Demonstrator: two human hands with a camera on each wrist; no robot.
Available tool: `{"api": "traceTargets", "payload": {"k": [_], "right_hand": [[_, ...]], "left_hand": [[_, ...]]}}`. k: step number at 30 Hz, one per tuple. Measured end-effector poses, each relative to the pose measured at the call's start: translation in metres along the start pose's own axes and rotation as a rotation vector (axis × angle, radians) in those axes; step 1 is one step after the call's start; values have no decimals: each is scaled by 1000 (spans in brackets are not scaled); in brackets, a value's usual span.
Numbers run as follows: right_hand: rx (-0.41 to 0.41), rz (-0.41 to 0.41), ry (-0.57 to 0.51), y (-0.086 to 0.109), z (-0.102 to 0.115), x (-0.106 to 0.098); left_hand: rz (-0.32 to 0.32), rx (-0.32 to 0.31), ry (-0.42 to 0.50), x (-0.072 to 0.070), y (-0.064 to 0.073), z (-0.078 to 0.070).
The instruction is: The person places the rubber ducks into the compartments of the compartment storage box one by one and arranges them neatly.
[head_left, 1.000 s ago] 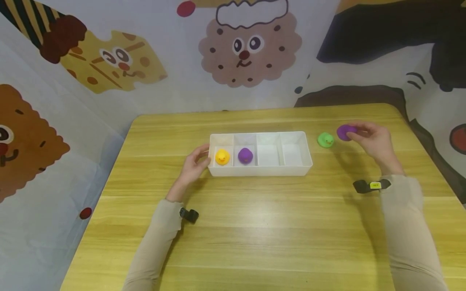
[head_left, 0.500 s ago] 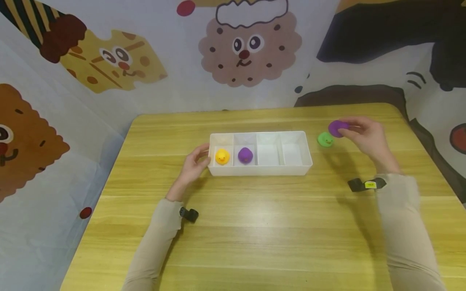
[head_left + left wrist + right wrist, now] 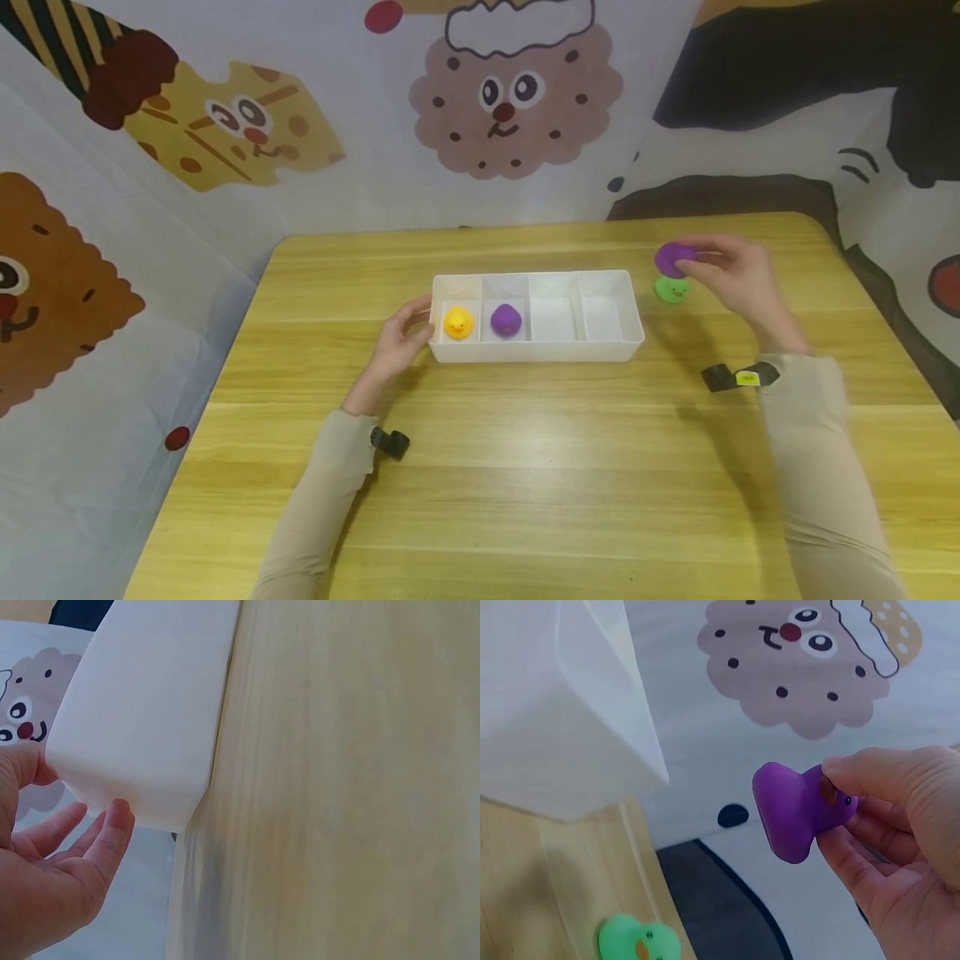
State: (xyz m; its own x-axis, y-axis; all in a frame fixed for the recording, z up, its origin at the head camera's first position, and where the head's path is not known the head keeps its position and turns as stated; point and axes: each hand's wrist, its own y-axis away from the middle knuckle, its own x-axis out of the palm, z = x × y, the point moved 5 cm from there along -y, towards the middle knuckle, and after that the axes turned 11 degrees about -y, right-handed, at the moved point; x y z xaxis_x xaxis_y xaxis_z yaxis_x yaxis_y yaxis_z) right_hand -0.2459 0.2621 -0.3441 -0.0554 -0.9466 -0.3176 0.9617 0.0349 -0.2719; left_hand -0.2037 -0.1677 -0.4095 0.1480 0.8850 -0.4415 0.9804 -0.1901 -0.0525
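Observation:
My left hand (image 3: 401, 337) holds the left end of a white divided box (image 3: 536, 353); in the left wrist view its thumb is at the rim and its fingertips lie at the outer end wall (image 3: 142, 796). A yellow rubber duck (image 3: 458, 322) sits in the box's leftmost compartment, with a purple rubber duck (image 3: 506, 321) in the one beside it. My right hand (image 3: 731, 275) pinches another purple rubber duck (image 3: 787, 814) by its head, beak between thumb and fingers. In the head view this duck overlaps the top of a green rubber duck (image 3: 671, 290) on the table.
The wooden table (image 3: 525, 475) carries the box near its back edge, the green duck to the box's right. Behind the table hangs a cloth (image 3: 360, 196) printed with cartoon food. Each wrist wears a small black camera.
My right hand has moved left with the purple duck, from the right of the green duck to over its top edge in the head view. My left hand and the box stay put.

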Motion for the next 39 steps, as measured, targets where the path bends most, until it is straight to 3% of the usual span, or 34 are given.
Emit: {"api": "traceTargets", "payload": {"k": [13, 22, 33, 39], "right_hand": [[-51, 87, -21, -4, 22, 33], [-181, 154, -38, -8, 37, 59], [-244, 250, -112, -12, 49, 90], [-254, 315, -79, -2, 68, 109]], "left_hand": [[-1, 6, 19, 0, 0, 0], [-26, 34, 10, 2, -9, 29], [-33, 34, 17, 3, -9, 29], [-36, 23, 3, 3, -10, 31]]}}
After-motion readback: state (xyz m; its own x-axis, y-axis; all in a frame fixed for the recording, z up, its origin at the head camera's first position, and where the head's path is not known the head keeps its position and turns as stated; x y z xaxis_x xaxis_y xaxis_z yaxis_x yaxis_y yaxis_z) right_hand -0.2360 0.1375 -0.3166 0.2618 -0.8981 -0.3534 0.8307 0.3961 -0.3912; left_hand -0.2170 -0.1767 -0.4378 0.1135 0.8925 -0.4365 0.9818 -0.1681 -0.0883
